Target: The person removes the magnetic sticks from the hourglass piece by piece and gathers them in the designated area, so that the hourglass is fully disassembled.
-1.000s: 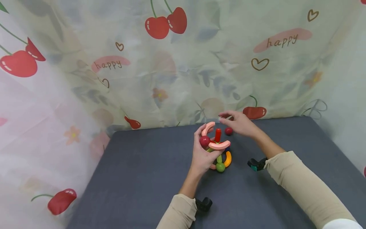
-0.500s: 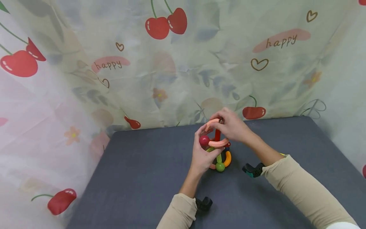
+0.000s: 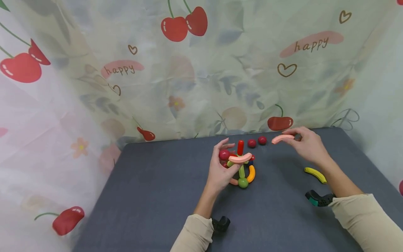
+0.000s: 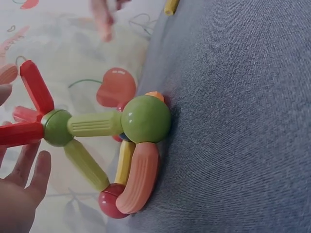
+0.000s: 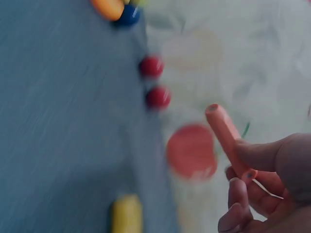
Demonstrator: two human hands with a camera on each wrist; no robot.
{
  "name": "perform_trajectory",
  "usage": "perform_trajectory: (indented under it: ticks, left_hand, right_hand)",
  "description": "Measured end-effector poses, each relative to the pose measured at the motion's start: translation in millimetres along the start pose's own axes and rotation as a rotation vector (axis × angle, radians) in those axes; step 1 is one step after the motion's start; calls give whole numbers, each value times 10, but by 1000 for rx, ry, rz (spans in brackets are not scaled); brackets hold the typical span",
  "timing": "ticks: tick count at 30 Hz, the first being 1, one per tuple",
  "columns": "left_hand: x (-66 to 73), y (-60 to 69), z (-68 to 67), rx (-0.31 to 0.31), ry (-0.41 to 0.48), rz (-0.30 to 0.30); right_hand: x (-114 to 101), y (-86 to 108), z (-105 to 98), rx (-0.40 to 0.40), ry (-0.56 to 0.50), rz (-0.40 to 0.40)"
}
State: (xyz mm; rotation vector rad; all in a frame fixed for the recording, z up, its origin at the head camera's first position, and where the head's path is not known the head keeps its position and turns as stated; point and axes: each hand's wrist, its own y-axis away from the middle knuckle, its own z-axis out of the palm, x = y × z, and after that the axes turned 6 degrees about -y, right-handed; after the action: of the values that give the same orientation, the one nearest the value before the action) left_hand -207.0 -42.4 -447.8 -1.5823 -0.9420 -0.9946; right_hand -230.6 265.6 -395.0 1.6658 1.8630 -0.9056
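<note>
Head view: your left hand (image 3: 219, 175) grips a part-built frame (image 3: 241, 171), right hand (image 3: 306, 144) pinches a pink stick (image 3: 280, 138), far red balls (image 3: 252, 143) lie unattached.

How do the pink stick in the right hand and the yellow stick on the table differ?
The pink stick is pinched in the right hand, above the table; the yellow stick lies on it. One is pink, the other yellow. Both are short and curved.
</note>
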Motion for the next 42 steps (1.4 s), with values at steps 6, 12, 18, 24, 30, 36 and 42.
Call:
perform_trajectory:
  ticks: [6,12,18,24,30,36,42]
  left_hand:
    - [33,0,13,-22,-92,-26]
    - [81,-4,-6,-32,-127,-52]
    - [87,-35,-2,-32,-142,-33]
    - [111,-72,33,-29,-141,-65]
    - [155,-137,68,-41,-139,-50]
    - [131,-153,77,-1,-135,-49]
    - [-33,-123,158,160,-100,-68]
  right_hand:
    - [842,321,-233,-56,43,263]
    - [1186,511,-244,-67,110,308]
    - [863,459,-107,-31,138,148]
    - [3,366,229,-87,-56,-68]
    - [-491,220,598,-211,-249,-158]
    - [-571,173,696,-189,-305,-211]
    - [-536,208,658,-168,-345,-222]
